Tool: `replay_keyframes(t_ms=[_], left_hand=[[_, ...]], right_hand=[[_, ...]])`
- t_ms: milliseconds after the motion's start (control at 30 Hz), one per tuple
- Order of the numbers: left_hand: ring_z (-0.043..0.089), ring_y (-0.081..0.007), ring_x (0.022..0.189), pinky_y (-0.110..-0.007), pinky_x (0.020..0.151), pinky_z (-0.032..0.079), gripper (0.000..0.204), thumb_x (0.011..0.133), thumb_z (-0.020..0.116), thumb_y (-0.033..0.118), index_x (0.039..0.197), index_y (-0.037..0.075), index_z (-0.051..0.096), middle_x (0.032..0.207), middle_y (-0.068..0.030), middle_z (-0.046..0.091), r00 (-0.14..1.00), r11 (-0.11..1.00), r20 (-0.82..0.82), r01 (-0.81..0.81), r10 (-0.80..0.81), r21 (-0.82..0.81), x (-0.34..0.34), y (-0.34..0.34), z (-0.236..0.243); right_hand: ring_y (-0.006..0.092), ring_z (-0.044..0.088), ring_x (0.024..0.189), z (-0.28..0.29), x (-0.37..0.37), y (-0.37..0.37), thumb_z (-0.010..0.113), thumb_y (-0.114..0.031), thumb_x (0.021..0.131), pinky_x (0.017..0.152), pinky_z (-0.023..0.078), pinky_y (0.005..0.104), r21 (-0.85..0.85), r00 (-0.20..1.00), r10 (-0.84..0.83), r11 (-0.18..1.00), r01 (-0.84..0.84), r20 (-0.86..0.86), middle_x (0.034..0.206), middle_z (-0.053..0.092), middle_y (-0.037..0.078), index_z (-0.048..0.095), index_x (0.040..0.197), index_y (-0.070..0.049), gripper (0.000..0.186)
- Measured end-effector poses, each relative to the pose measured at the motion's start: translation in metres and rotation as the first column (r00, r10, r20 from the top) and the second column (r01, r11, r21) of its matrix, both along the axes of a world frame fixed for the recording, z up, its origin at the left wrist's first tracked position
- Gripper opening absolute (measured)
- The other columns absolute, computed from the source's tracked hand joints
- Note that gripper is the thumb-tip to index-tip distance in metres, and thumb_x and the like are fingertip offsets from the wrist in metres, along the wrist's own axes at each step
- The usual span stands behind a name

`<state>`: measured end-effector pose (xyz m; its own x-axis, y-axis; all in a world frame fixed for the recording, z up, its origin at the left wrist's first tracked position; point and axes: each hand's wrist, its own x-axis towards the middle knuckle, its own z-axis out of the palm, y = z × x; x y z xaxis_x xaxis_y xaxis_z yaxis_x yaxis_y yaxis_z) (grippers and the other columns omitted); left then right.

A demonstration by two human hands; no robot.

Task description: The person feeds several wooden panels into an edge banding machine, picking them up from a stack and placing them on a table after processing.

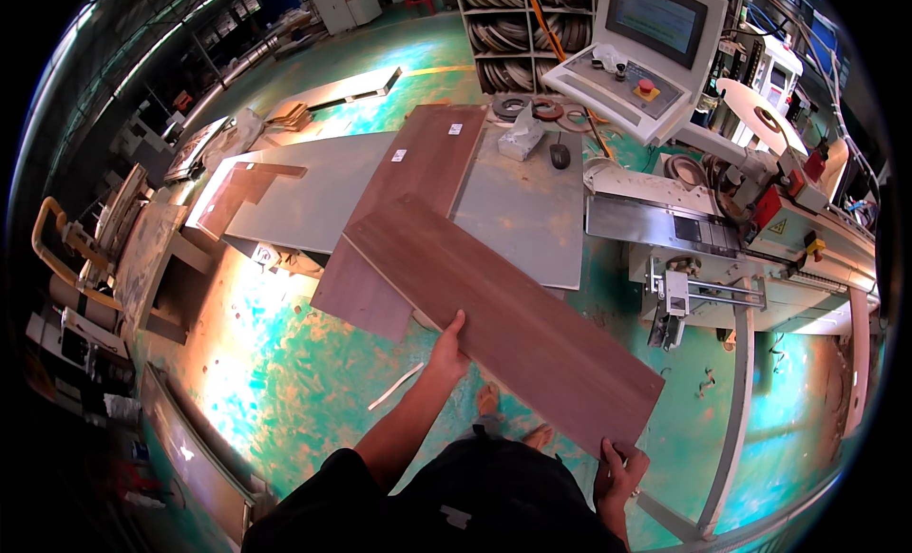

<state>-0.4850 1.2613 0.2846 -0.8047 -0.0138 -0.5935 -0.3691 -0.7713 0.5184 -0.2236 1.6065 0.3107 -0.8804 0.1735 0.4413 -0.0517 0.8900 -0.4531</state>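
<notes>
**Two hands carry a long brown board over the desk edge**

The left hand (447, 352) grips the long left edge of a brown wood-grain board (503, 315), its fingers curled onto the top face and pinching the edge. The right hand (619, 469) holds the near short end of the same board, fingers wrapped around the corner and pinching it. The board runs slantwise from that corner up and left, and its far end lies over a second brown board (408, 206) that rests lengthwise on the grey desk (521, 216) and sticks out past the near edge.

A third, smaller brown panel (237, 192) lies at the left end of the desk. On the far side of the desk sit a tissue box (521, 135), a computer mouse (560, 155) and flat rolls of edging tape (532, 107). To the right stands a white machine (741, 239) with a control panel and screen (655, 26). The floor (285, 363) is worn green, and a pale strip (396, 386) lies on it near the left forearm
</notes>
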Motion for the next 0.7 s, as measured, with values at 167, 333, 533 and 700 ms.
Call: replay_keyframes(t_ms=[167,333,533,700], left_hand=[[0.059,-0.0286,0.127,-0.045,0.108,0.049,0.051,0.096,0.07,0.008,0.142,0.0,0.05,0.139,-0.0124,0.06,0.973,0.979,-0.121,0.19,-0.199,-0.077,0.014,0.007,-0.014],[0.059,-0.0303,0.127,-0.045,0.107,0.05,0.05,0.095,0.069,0.004,0.141,-0.001,0.05,0.136,-0.0145,0.06,0.909,0.917,-0.125,0.391,-0.398,-0.079,0.041,0.06,0.014],[0.059,-0.0287,0.127,-0.045,0.105,0.051,0.05,0.095,0.069,0.001,0.141,-0.001,0.048,0.134,-0.0131,0.059,0.775,0.787,-0.14,0.611,-0.617,-0.086,0.061,0.136,0.048],[0.063,-0.0257,0.122,-0.041,0.102,0.054,0.046,0.096,0.068,0.002,0.138,-0.002,0.05,0.131,-0.0115,0.062,0.565,0.574,-0.136,0.818,-0.814,-0.036,0.046,0.187,0.032]], right_hand=[[0.0408,0.035,0.148,0.028,0.014,0.033,0.089,-0.017,0.075,0.117,0.038,0.0498,-0.426,0.906,0.152,0.904,0.034,0.394,0.158,0.03,0.022,0.049,0.148,-0.01,0.083],[0.0341,0.04,0.145,-0.004,0.051,0.095,0.069,-0.041,0.099,0.113,0.041,0.0416,-0.639,0.756,-0.226,0.419,0.645,0.615,0.153,0.043,0.02,0.027,0.16,0.003,0.087],[0.0101,0.052,0.074,-0.026,0.111,0.13,0.067,-0.046,0.099,0.062,0.046,0.0265,-0.824,0.768,-0.309,-0.126,0.552,0.561,0.092,0.056,-0.001,0.061,0.121,-0.005,0.046],[0.0177,0.062,0.091,-0.045,0.191,0.091,0.062,-0.065,0.096,0.08,0.051,0.033,-0.733,0.52,-0.54,-0.319,0.601,0.662,0.11,0.065,0.009,0.062,0.128,0.004,0.076]])
